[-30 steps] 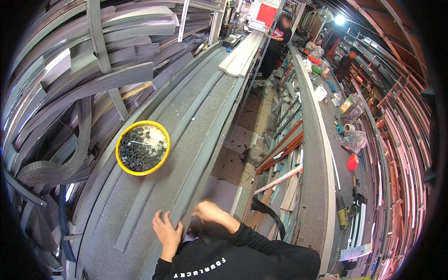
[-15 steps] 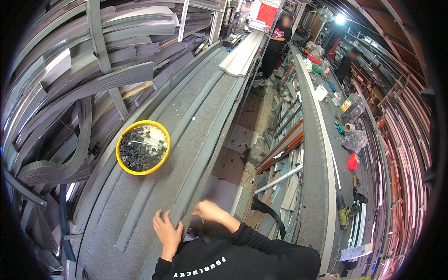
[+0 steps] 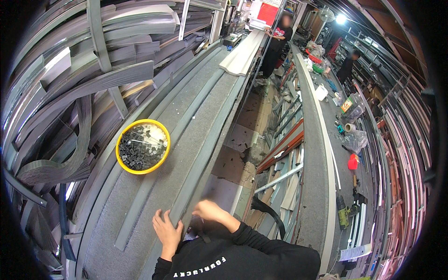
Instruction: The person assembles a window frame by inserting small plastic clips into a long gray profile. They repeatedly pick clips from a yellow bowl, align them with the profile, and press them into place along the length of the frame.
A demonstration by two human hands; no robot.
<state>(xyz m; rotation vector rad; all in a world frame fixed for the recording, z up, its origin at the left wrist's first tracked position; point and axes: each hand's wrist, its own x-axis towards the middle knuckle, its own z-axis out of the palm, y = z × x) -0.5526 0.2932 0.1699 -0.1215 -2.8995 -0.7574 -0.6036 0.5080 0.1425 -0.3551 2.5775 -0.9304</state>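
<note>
My left hand point(image 3: 167, 231) lies with spread fingers on the long grey profile strip point(image 3: 190, 181) along the bench's right edge, its thumb near that edge. Just beyond the edge is my right hand point(image 3: 208, 211), its fingers curled in; whatever they may hold is hidden. A second grey strip point(image 3: 140, 212) runs along the bench, left of my left hand. Farther up stands a round yellow-rimmed tub point(image 3: 169, 148), with small black plastic pieces point(image 3: 137, 151) and whitish pieces point(image 3: 153, 134) inside.
Pale panels point(image 3: 242, 53) lie at the bench's far end, with a person point(image 3: 276, 44) beside them. Racks of profiles point(image 3: 112, 42) line the left. Offcuts point(image 3: 284, 182) fill the space right of the aisle. A side bench holds a green drill point(image 3: 343, 212). Another person point(image 3: 347, 67) stands farther right.
Both my hands stay in place. The far person beside the pale panels has stretched an arm toward them, and the person at the far right has shifted slightly.
</note>
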